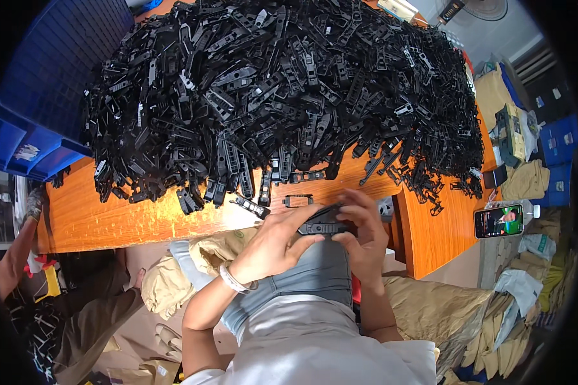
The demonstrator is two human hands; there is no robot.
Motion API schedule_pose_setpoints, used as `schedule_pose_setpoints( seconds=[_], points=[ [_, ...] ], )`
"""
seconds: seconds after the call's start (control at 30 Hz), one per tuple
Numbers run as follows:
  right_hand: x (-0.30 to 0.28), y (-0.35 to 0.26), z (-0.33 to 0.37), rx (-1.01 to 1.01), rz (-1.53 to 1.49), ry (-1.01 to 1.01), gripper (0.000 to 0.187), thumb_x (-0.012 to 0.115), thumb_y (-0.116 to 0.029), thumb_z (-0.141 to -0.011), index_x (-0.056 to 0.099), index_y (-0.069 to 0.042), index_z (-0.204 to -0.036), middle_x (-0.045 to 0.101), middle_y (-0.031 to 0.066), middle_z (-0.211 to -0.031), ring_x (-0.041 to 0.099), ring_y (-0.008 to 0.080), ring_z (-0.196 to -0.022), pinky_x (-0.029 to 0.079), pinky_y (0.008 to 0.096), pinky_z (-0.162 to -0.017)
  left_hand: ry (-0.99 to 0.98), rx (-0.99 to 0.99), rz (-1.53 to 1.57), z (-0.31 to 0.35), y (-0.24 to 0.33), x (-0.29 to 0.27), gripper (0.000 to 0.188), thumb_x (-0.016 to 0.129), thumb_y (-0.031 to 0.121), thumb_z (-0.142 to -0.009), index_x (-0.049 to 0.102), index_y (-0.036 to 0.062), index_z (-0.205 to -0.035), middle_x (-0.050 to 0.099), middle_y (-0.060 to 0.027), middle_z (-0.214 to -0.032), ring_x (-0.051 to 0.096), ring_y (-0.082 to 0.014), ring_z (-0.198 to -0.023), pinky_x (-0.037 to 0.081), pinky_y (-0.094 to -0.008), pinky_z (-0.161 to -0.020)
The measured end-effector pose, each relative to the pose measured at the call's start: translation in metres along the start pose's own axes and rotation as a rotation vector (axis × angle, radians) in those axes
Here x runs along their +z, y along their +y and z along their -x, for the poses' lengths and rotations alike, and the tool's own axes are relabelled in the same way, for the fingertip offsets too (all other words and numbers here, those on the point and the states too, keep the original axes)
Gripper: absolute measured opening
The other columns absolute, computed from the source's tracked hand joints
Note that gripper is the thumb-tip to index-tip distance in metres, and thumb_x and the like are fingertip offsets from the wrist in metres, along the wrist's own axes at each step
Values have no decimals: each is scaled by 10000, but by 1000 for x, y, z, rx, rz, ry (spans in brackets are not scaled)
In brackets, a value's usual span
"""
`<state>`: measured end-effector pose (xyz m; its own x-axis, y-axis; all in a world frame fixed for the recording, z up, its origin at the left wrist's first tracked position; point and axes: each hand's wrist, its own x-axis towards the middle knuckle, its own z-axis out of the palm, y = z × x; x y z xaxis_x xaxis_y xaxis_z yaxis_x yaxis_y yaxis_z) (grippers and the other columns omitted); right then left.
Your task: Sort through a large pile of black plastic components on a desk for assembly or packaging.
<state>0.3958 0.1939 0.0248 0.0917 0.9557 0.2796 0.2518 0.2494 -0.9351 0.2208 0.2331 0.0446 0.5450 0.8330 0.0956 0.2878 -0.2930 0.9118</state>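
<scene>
Over my lap, at the table's near edge, both hands hold a long black plastic part [323,228] with a ridged face. My left hand [271,242] pinches its left end between thumb and fingers. On the other end, my right hand [364,239] grips with thumb below and fingers curled above. A second dark piece seems to lie behind it between the fingers, but I cannot make out its shape. Just beyond my hands, a small black frame [297,201] lies on the wood. Left of it rests a black clip-like part [250,207] with light inserts.
A large heap of black plastic parts [270,90] covers most of the wooden table [128,221]. Blue crates [42,144] stand at the left. A phone [498,221] is propped at the right edge. Another person's arm [19,253] reaches in at far left. Tan sacks [443,311] lie right.
</scene>
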Motion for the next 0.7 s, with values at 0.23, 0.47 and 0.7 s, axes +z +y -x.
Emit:
schedule_pose_setpoints(
  seconds=[0.23, 0.47, 0.7],
  points=[
    [2, 2, 8, 104, -123, -121, 304, 652, -34, -755, 572, 62, -1032, 515, 132, -1049, 543, 187, -928, 455, 265, -797, 47, 55, 73, 9, -4, 3, 337, 637, 91, -764, 547, -12, -1072, 622, -186, -917, 612, -328, -757, 485, -340, -659],
    [-2, 1, 4, 370, -446, -331, 261, 632, 49, -731, 613, 31, -990, 566, 90, -909, 578, 150, -815, 494, 228, -678, -125, -183, 191, 33, -9, -2, 361, 659, 126, -749, 563, -9, -1070, 638, -158, -856, 626, -252, -694, 481, -312, -630],
    [22, 41, 34, 475, -119, -466, 189, 574, 44, -788, 614, 37, -973, 564, 83, -937, 585, 132, -789, 495, 226, -733, 326, -247, -118, 68, -16, -19, 79, 674, 99, -752, 664, 21, -756, 624, -67, -703, 562, -127, -602, 430, -251, -542]
  ],
)
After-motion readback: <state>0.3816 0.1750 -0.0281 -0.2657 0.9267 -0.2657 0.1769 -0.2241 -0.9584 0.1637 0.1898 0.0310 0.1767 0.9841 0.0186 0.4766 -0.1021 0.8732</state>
